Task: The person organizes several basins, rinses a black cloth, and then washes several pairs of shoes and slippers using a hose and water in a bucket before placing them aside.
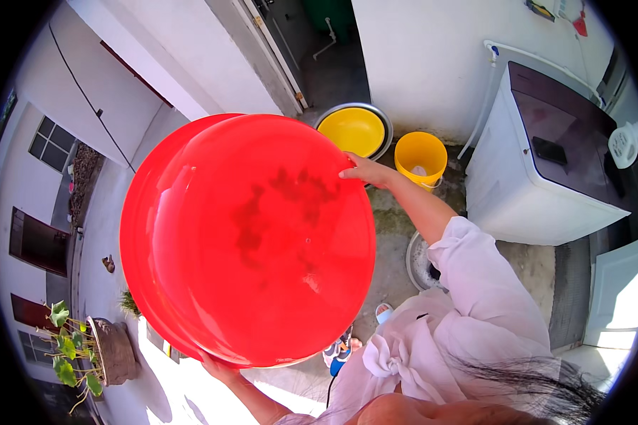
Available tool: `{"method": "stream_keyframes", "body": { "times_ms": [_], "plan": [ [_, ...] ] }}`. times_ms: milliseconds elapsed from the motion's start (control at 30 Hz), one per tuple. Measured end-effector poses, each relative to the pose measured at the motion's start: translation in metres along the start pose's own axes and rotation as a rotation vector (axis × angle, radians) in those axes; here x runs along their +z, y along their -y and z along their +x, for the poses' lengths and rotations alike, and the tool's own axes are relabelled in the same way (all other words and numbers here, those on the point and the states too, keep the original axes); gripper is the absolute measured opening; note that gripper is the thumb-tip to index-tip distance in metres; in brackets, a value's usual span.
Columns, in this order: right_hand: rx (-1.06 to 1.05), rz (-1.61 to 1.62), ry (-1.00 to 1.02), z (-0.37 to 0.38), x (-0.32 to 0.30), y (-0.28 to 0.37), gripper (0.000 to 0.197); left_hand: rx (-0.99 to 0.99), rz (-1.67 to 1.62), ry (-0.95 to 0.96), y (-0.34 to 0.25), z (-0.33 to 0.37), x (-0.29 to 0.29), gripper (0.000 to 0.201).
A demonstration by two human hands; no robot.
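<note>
A large red plastic basin (262, 241) is held up in front of me, tipped on its side with its underside toward me. Dark smudges mark that underside. My right hand (368, 172) grips the basin's upper right edge, the thumb lying on the red surface. At the lower edge my left hand (222, 370) is closed on the basin too, its fingers mostly hidden behind it. The inside of the basin is out of sight.
A yellow basin (352, 132) sits inside a metal one by the doorway, next to a yellow bucket (420, 157). A white washing machine (507, 170) stands at right. A basin of suds (417, 265) is partly behind my sleeve. A potted plant (113, 354) is at left.
</note>
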State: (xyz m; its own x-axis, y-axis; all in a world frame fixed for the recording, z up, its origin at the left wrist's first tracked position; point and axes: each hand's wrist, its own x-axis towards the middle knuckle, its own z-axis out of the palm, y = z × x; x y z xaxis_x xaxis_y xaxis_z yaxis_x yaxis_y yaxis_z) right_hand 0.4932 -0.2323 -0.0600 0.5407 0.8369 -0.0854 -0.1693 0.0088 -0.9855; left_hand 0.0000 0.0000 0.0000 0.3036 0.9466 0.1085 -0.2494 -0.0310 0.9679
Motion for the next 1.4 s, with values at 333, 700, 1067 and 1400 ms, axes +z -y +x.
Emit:
{"method": "stream_keyframes", "body": {
  "times_ms": [333,700,1067,1400],
  "plan": [
    [-0.043,0.033,-0.114,-0.004,-0.004,-0.006,0.068,0.000,0.039,-0.023,0.004,0.010,0.003,0.052],
    [-0.040,0.050,-0.118,0.004,-0.007,-0.006,0.075,0.007,0.046,-0.005,-0.005,0.017,0.030,0.053],
    [-0.262,-0.138,-0.546,0.051,-0.017,-0.084,0.054,-0.047,0.065,-0.094,-0.004,0.007,0.073,0.051],
    [0.325,0.116,-0.648,-0.012,0.005,-0.203,0.023,-0.096,0.141,0.095,0.060,0.023,0.131,0.037]
  ]
}}
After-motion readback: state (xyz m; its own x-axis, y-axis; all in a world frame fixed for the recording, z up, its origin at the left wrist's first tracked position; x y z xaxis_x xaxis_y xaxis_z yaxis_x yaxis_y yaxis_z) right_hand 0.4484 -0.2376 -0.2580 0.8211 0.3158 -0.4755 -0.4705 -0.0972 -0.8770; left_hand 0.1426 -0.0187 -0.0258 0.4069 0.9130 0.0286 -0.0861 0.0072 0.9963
